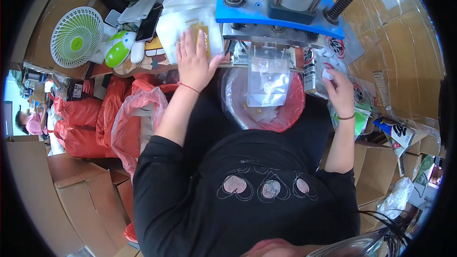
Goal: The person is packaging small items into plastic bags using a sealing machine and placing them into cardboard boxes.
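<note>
My left hand (pixel 194 59) lies flat, fingers spread, on a stack of clear plastic pouches (pixel 190 24) at the left of a press machine. The machine has a blue top plate (pixel 266 14) with springs and a metal cylinder. A clear pouch (pixel 269 83) hangs from its jaws over a red bag-lined bin (pixel 290 109) holding finished pouches. My right hand (pixel 339 90) is raised to the right of the machine, pinching a small white piece (pixel 326 74) between its fingertips.
A small green fan (pixel 76 35), a green and white toy-like gadget (pixel 119 47) and a phone (pixel 148 24) sit on the bench at left. Red sacks (pixel 81 123) and cardboard boxes (pixel 52 185) stand lower left. Packets and boxes crowd the right. Another person (pixel 29 121) is at far left.
</note>
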`<state>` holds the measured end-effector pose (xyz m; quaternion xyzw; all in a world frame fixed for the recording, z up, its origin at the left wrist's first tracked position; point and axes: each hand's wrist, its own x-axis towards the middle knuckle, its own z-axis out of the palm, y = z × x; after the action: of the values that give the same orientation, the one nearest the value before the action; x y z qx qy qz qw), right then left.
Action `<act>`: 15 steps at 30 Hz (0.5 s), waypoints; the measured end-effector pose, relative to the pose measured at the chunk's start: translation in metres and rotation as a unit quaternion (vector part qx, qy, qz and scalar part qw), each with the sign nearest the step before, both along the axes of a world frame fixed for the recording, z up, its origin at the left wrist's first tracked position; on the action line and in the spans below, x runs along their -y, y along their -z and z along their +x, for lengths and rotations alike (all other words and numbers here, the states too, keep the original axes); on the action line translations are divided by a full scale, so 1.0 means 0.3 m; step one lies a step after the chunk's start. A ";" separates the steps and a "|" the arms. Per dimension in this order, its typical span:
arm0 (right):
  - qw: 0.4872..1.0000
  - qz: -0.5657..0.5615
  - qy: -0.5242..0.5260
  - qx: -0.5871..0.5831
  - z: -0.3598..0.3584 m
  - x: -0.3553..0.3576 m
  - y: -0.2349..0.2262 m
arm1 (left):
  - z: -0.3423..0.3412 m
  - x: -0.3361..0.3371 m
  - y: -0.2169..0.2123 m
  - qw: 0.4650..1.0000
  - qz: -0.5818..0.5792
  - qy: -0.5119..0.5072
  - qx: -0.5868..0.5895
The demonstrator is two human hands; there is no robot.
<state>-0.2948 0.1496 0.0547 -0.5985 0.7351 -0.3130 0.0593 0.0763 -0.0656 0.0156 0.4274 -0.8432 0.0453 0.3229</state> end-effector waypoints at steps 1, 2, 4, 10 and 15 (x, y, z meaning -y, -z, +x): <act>0.999 -0.032 0.005 0.018 0.002 -0.005 -0.006 | 0.051 0.007 0.045 0.991 -0.031 -0.008 0.131; 0.998 -0.018 0.016 0.058 0.042 -0.003 -0.044 | 0.077 -0.014 0.086 0.985 -0.029 0.024 0.170; 0.997 -0.060 -0.028 0.046 0.079 0.004 -0.043 | 0.083 -0.072 0.088 0.987 0.000 0.108 0.118; 0.979 -0.058 -0.189 0.045 0.307 0.100 -0.075 | 0.009 -0.189 0.016 0.838 0.439 0.161 -0.281; 0.954 -0.100 -0.188 0.210 0.387 0.164 -0.181 | -0.081 -0.288 -0.060 0.834 0.489 0.180 -0.184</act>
<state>-0.1787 0.1003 0.1090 -0.6494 0.5453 -0.4869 0.2094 0.0519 0.0208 0.0337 0.3706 -0.7427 -0.5110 0.2237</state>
